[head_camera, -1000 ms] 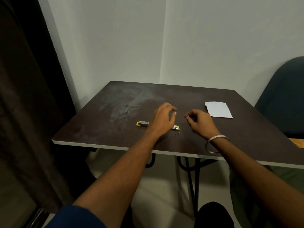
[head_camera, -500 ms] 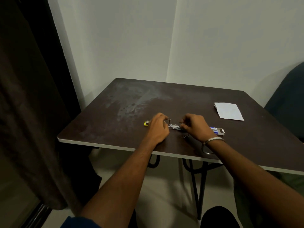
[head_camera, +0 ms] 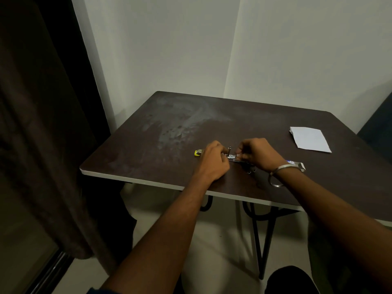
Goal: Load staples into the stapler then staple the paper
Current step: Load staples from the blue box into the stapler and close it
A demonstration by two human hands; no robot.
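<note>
The square wooden table is dark brown with a pale grey smudged patch at far left and a whitish near edge. The small metal stapler is silver, yellow at its left end. The folded paper sheet at far right is white. The round metal bangle is silver.

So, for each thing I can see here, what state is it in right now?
Stapler: lying open on the table, both hands on it.
Left hand: grip curled on the stapler's yellow end.
Right hand: fingers pinching at the stapler's metal track; staples too small to tell.
Paper: flat, untouched, far right.
Staple box: lying behind the right wrist, flap open.
Loose staples: on the table by the right hand.
</note>
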